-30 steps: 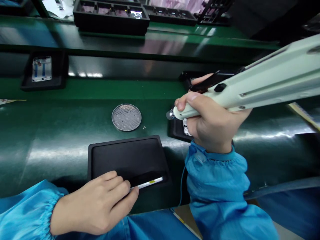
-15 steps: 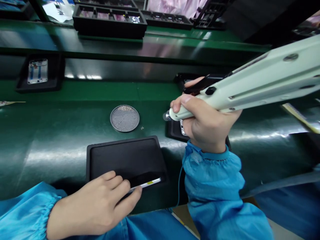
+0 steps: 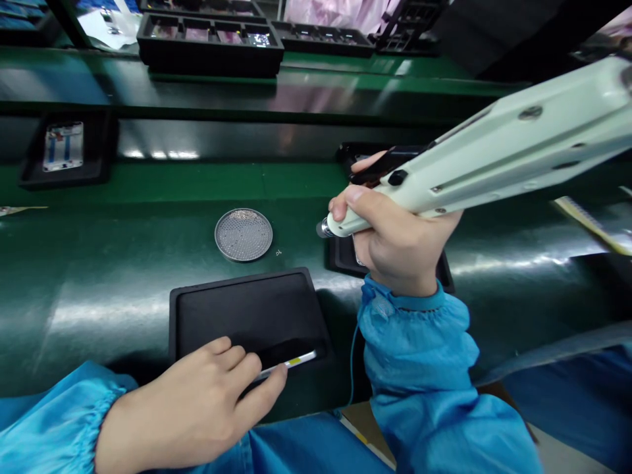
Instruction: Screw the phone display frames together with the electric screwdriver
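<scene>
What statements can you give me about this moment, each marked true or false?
The right hand grips a pale green electric screwdriver. True.
The left hand touches a round perforated metal dish. False: its fingers touch a slim white strip with a yellow mark, at the near edge of a black rectangular tray.
The dish sits inside the tray. False: it lies on the green workbench, beyond the tray.
Both forearms wear blue cuffed sleeves. True.
</scene>
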Demonstrator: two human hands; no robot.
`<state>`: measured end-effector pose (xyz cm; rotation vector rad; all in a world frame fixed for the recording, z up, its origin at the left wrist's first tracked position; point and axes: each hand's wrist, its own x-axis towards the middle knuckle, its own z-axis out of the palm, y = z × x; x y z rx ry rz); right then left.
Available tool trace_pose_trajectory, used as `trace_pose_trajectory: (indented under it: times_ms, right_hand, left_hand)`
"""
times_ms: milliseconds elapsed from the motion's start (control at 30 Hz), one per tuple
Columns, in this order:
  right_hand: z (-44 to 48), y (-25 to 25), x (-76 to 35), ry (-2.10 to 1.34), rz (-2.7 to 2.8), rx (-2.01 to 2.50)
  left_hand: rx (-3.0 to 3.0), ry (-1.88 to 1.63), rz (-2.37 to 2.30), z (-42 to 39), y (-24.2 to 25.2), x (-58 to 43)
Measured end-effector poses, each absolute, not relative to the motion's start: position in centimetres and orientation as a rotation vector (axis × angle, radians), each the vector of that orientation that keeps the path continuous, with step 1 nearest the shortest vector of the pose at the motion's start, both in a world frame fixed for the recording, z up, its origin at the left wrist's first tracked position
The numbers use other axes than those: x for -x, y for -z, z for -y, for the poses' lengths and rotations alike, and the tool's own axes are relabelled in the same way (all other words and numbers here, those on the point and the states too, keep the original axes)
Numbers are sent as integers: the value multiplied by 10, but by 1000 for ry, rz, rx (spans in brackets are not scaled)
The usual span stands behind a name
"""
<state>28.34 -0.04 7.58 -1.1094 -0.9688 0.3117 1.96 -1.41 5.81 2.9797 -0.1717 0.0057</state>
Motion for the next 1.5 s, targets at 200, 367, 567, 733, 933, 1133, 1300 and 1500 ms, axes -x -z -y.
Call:
trace_pose_trajectory:
  times_ms: [200, 367, 567, 733, 933, 1133, 1300, 1500]
  right_hand:
    - [-1, -74, -283, -317, 959, 1052]
    - [-2, -73, -284, -298, 976, 1080]
    - [-2, -72, -285, -299, 979, 1055]
    - [-3, -68, -287, -271, 996, 1025]
    - [-3, -69, -286, -292, 985, 1020]
    - [-3, -70, -284, -300, 960, 1012]
    - [-3, -70, -285, -296, 948, 1011]
    - [-4, -68, -286, -282, 952, 992]
  left_hand:
    - [-2958, 24, 156, 14, -58, -20]
    - [-2946, 81, 135, 14, -57, -21]
    - [-2973, 63, 137, 15, -57, -21]
    - [-2972, 75, 131, 16, -57, -22]
    - [-2958, 44, 116, 15, -55, -23]
    - [-2934, 58, 101, 14, -56, -23]
    - [-2956, -159, 132, 14, -52, -17]
    - [-2915, -258, 136, 16, -50, -14]
